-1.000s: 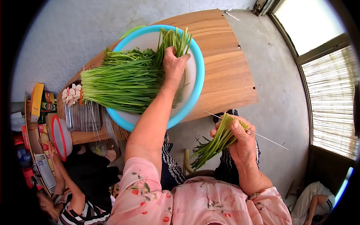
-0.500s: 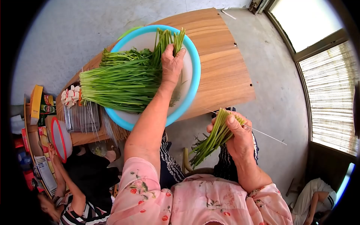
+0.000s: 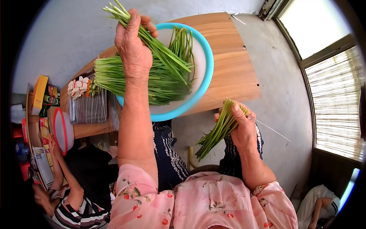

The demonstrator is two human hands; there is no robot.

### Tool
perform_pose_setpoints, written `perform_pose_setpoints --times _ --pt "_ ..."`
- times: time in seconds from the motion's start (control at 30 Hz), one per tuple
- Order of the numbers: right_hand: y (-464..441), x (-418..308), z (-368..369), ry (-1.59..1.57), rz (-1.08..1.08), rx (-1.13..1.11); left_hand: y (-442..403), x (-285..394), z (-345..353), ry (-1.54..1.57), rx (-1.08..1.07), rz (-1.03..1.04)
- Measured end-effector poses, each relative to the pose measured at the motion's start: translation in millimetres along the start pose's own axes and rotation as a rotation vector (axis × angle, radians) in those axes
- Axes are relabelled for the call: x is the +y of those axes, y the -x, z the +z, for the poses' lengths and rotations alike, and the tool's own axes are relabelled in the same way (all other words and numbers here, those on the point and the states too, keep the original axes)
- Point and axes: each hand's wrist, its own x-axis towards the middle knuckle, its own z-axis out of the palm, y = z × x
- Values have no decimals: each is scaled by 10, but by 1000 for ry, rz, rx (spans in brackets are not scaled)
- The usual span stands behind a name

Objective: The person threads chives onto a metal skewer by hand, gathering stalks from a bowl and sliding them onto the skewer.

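My left hand [image 3: 133, 47] is closed round a loose bunch of garlic chives [image 3: 164, 53], raised over the far left rim of the basin; their pale ends point up and left. Beneath it, a blue-rimmed basin [image 3: 209, 63] holds a thick pile of garlic chives [image 3: 110, 74] and a clump of green stems [image 3: 182, 42] at the far side. My right hand [image 3: 243, 124] grips a short bundle of green stems [image 3: 221, 128] in front of my lap. A thin metal skewer [image 3: 272, 129] passes through or behind this bundle; which one is hidden by the fingers.
The basin stands on a wooden table [image 3: 232, 72]. On its left end are several skewers with pale pieces [image 3: 78, 87] over a metal tray [image 3: 87, 110]. A red-rimmed basket [image 3: 63, 131] and a seated person [image 3: 76, 198] are at left, another person [image 3: 320, 206] at lower right.
My left hand has moved from the green stems at the basin's far side to the left and up, now holding garlic chives. My right hand keeps its bundle and skewer, nearly still.
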Motion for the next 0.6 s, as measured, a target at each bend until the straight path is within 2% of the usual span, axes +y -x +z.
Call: perform_pose_setpoints --times 0.17,0.3,0.37,0.43,0.5,0.6 --pt "48 -123 189 -18 -105 -113 293 402 -163 214 -103 -261" --pt "73 -392 604 41 -184 -220 602 293 -275 171 45 -402" --pt "57 -475 879 57 -202 -233 695 245 -357 127 -18 -377" --pt "-94 -453 1061 145 -189 -240 746 146 -476 93 0 -455" --pt "-274 -415 1197 268 -176 -262 787 85 -513 95 61 -463" --pt "-506 -247 1282 219 -174 -281 795 5 -545 94 134 -435"
